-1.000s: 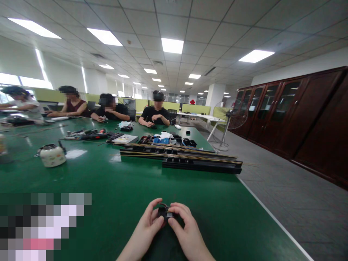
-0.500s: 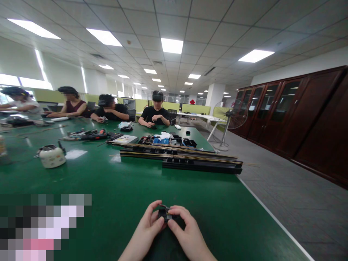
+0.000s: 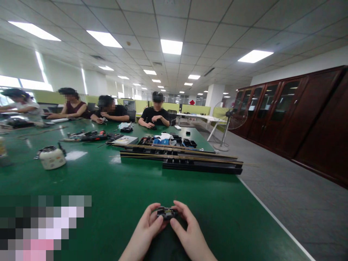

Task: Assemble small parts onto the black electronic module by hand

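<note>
A small black part point(image 3: 166, 213) with pale and yellowish pieces in its middle is held between my two hands, low over the green table. My left hand point(image 3: 150, 221) grips its left end, thumb at the front and fingers behind. My right hand point(image 3: 187, 226) is at the right end, with the thumb against the near corner and the index finger raised at the far side. The fingertips cover both ends, and the part is too small to name exactly.
Black rails point(image 3: 202, 166) with thin brass-coloured rods lie across the green table point(image 3: 114, 192). Behind them are black trays point(image 3: 189, 143) and a blue packet. A cream pot point(image 3: 52, 158) and hand tools point(image 3: 84, 136) are left. Several people sit beyond; a fan point(image 3: 227, 116) stands right.
My right fingers have moved off the top of the black part toward its right end, so its middle now shows. The left hand keeps its grip.
</note>
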A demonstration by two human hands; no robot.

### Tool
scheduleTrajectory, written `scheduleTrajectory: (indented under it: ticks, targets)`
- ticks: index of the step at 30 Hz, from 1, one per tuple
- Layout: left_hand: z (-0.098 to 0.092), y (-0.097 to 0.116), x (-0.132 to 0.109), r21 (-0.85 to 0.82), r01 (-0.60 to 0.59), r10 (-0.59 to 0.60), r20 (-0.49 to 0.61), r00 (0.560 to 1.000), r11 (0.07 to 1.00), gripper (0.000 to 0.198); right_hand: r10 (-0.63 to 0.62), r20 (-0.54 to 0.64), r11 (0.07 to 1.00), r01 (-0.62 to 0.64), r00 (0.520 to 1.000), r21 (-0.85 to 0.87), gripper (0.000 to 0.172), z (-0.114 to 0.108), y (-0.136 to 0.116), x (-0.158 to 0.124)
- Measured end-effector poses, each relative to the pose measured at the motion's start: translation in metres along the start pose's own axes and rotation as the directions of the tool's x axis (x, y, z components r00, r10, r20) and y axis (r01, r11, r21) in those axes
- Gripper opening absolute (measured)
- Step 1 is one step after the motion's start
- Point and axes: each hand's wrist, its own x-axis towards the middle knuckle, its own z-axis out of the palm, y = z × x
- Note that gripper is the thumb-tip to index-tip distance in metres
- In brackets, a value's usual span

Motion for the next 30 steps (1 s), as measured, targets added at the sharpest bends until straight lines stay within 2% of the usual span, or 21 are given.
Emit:
scheduleTrajectory:
  ticks: [11,14,17,21,25,30]
  targets:
    - [0.0012,0.0037,-0.0033,0.031,0.027,-0.027,0.022,0.999,0.999,0.048,0.016,-0.027,0.982,-0.011,1.000,0.189,0.037,0.0004,0.0064,0.0034]
    - [0.0032,0.0049,-0.0060,0.040,0.027,-0.029,0.064,0.998,0.999,0.051,0.024,-0.017,0.980,-0.020,1.000,0.198,0.037,0.0001,0.0050,0.0028]
    - [0.0039,0.0047,-0.0073,0.051,0.034,-0.039,0.099,0.994,0.998,0.046,0.023,-0.018,0.980,-0.019,1.000,0.197,0.037,-0.0003,0.0028,0.0025]
    - [0.0020,0.0026,-0.0053,0.072,0.032,-0.040,0.108,0.993,0.997,0.041,0.030,-0.012,0.979,-0.027,0.999,0.201,0.037,-0.0008,0.0020,0.0034]
    - [-0.0012,0.0001,-0.0023,0.078,0.054,-0.063,0.111,0.992,0.995,0.048,0.032,-0.019,0.972,-0.027,0.999,0.234,0.039,-0.0019,0.0036,0.0041]
    - [-0.0032,-0.0007,-0.0047,0.170,0.040,-0.061,0.123,0.990,0.985,0.048,0.036,0.003,0.970,-0.036,0.999,0.240,0.038,-0.0037,0.0009,0.0006]
